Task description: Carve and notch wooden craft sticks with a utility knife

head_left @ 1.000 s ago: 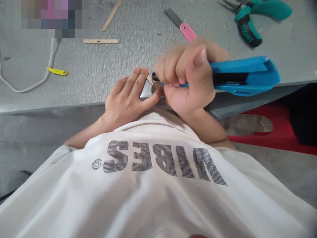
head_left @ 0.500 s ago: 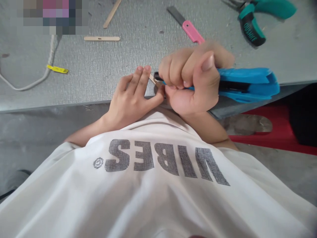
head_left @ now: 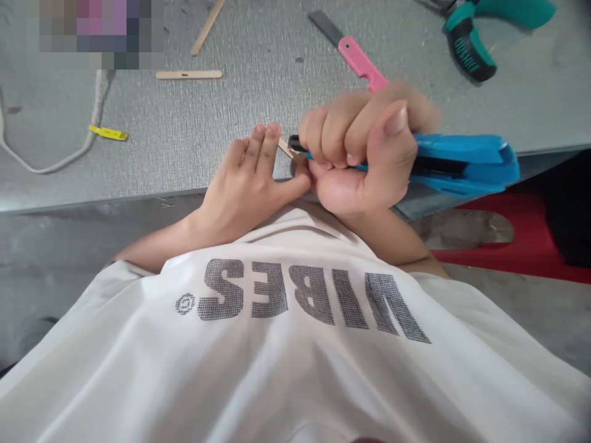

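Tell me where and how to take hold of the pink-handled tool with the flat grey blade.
Probably by its long pink handle, coming from above and the near right: it slants back toward the right, while the flat grey blade points away and left.

On table (head_left: 138, 123): cable (head_left: 85, 151) left, two sticks (head_left: 203, 74) mid-left, bladed tool (head_left: 362, 64) beyond right hand (head_left: 357, 147), pliers (head_left: 468, 46) far right

A blue stapler (head_left: 487, 151), black nose leftward, meets a slanted, partly hidden wooden stick (head_left: 285, 147).
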The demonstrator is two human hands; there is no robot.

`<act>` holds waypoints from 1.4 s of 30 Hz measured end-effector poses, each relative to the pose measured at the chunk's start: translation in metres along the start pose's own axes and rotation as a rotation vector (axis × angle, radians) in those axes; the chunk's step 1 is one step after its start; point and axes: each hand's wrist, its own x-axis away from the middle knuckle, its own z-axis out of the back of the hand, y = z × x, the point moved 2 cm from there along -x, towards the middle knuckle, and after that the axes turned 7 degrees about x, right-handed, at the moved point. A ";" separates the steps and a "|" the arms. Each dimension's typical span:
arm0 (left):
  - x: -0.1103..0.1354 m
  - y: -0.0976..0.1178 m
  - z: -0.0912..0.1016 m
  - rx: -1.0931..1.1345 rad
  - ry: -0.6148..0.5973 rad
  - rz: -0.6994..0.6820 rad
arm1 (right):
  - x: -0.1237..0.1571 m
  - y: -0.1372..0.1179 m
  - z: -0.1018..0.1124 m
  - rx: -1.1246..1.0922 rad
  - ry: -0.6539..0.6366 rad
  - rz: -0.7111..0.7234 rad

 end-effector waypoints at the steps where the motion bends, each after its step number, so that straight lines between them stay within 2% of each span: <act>1: 0.000 0.000 0.000 -0.001 0.008 -0.003 | 0.000 0.000 0.000 0.007 0.001 -0.002; 8: 0.002 -0.009 -0.006 0.038 0.056 -0.070 | -0.004 -0.012 -0.007 -0.050 0.060 0.075; 12: 0.003 -0.012 -0.006 0.064 0.082 -0.083 | 0.000 -0.011 -0.005 -0.065 0.085 0.128; 17: 0.002 -0.010 -0.005 0.066 0.055 -0.052 | -0.002 -0.010 -0.006 -0.092 0.095 0.138; 22: 0.002 -0.011 -0.007 0.049 0.078 -0.057 | -0.007 -0.022 -0.013 -0.148 0.109 0.148; 28: 0.003 -0.014 -0.010 0.028 0.113 -0.086 | -0.011 -0.032 -0.013 -0.078 0.159 0.141; 34: 0.003 -0.014 -0.011 0.043 0.106 -0.062 | -0.016 -0.034 -0.016 -0.074 -0.002 0.075; 38: 0.004 -0.014 -0.013 0.056 0.128 -0.075 | -0.019 -0.036 -0.018 -0.098 -0.002 0.024; 42: 0.002 -0.014 -0.013 0.062 0.098 -0.069 | -0.018 -0.030 -0.017 -0.113 -0.003 0.055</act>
